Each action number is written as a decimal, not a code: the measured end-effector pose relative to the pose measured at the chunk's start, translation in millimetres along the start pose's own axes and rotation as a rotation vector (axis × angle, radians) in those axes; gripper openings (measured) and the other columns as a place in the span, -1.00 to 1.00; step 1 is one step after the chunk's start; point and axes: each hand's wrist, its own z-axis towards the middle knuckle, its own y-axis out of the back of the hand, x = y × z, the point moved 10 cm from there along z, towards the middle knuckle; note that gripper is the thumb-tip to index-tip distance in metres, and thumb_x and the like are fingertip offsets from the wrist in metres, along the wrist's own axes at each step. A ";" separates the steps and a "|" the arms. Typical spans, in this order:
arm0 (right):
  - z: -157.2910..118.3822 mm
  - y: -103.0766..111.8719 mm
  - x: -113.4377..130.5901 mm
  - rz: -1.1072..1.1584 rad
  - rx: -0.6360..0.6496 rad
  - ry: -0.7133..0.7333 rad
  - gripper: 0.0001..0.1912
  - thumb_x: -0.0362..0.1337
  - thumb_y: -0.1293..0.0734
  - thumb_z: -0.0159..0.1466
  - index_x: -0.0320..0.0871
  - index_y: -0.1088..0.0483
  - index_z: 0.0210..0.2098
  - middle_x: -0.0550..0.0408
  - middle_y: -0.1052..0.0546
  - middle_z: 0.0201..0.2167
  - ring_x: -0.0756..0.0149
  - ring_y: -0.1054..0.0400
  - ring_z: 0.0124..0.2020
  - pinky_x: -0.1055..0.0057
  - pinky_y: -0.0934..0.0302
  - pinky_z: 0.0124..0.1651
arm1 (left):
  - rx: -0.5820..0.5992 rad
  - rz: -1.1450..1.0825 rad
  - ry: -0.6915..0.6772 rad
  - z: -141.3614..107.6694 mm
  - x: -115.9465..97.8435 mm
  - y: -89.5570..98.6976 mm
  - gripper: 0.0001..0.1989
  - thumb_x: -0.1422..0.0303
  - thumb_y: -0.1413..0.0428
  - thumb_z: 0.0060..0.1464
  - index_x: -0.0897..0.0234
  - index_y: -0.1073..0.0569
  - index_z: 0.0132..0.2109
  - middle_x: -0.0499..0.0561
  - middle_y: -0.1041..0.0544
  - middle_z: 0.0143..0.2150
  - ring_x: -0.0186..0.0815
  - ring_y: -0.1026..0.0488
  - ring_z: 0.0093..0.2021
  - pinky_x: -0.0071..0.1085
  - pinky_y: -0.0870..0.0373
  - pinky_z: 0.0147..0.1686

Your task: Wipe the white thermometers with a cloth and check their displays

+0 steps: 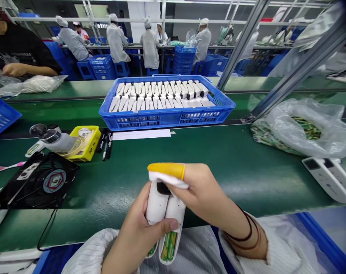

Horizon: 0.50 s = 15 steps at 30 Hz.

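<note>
My left hand (144,224) grips two white remote controls (175,213) side by side, their backs towards me. Green batteries (169,243) show in the uncovered compartment of the right-hand one; the other's compartment is mostly hidden by my hand. In my right hand (200,186) is a folded white cloth (157,177), pinched against the top ends of the remotes near a dark end window. A yellow finger cot (167,169) covers one of its fingers. Both hands are above the near edge of the green work surface (227,160).
Ahead stands a blue crate (167,118) with rows of white remotes. To the left are a black fan (53,182), a pump bottle (58,140), a yellow tray (93,144) and markers (107,146). At right lie a plastic bag (327,125) and more remotes (327,179). A co-worker (21,53) handles bags.
</note>
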 end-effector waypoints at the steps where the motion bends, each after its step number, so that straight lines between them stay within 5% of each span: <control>1: 0.1 5.8 -13.5 0.058 -0.074 -0.093 -0.77 -0.41 -0.24 0.32 -0.18 -0.51 -0.11 0.06 -0.60 -0.30 0.22 -0.53 -0.28 0.37 -0.42 -0.23 | 0.004 -0.016 0.006 -0.7 -0.2 -0.5 -0.43 0.32 -0.37 -0.15 0.16 -0.38 0.03 -0.03 -0.56 -0.11 -0.23 -0.50 -0.15 -0.45 -0.42 -0.21; 4: -10.0 36.6 -46.5 0.334 -0.371 -0.272 -0.85 -0.27 -0.32 0.34 -0.19 -0.48 -0.17 0.12 -0.58 -0.44 0.29 -0.52 -0.42 0.43 -0.45 -0.34 | -0.046 -0.018 0.015 -4.7 -3.4 5.7 -0.41 0.28 -0.40 -0.20 0.17 -0.39 0.01 -0.05 -0.56 -0.18 -0.24 -0.49 -0.20 -0.47 -0.41 -0.26; 8: -28.4 73.8 -40.1 0.431 -0.591 -0.218 -0.79 -0.14 -0.28 0.39 -0.10 -0.51 -0.21 0.14 -0.58 -0.43 0.32 -0.49 -0.42 0.44 -0.44 -0.34 | -0.071 0.060 -0.025 -8.6 -11.8 13.0 -0.46 0.24 -0.39 -0.17 0.17 -0.39 -0.04 -0.06 -0.55 -0.25 -0.26 -0.49 -0.28 -0.51 -0.41 -0.36; 10: -29.0 70.1 -27.9 0.409 -0.493 -0.197 -0.79 -0.16 -0.27 0.40 -0.05 -0.53 -0.19 0.13 -0.60 -0.28 0.28 -0.50 -0.26 0.42 -0.42 -0.20 | -0.085 0.054 -0.038 -9.6 -14.1 15.3 -0.46 0.23 -0.38 -0.16 0.16 -0.38 -0.03 -0.05 -0.56 -0.23 -0.24 -0.50 -0.26 -0.50 -0.42 -0.35; 13: -23.2 33.5 -16.0 0.419 -0.155 -0.189 -0.81 -0.24 -0.31 0.36 0.00 -0.53 -0.08 0.16 -0.51 0.03 0.26 -0.41 0.01 0.42 -0.32 0.03 | -0.102 0.051 -0.051 -10.3 -15.9 16.0 -0.45 0.21 -0.39 -0.17 0.16 -0.39 -0.03 -0.06 -0.55 -0.24 -0.25 -0.50 -0.27 -0.50 -0.42 -0.35; 15: -22.5 9.7 -19.9 0.447 -0.012 -0.229 -0.75 -0.29 -0.31 0.34 0.01 -0.51 -0.02 0.16 -0.50 0.04 0.27 -0.42 -0.03 0.43 -0.33 -0.03 | -0.119 0.138 -0.084 -10.3 -18.9 16.1 -0.48 0.23 -0.38 -0.15 0.14 -0.41 -0.03 -0.07 -0.54 -0.23 -0.25 -0.49 -0.24 -0.50 -0.41 -0.30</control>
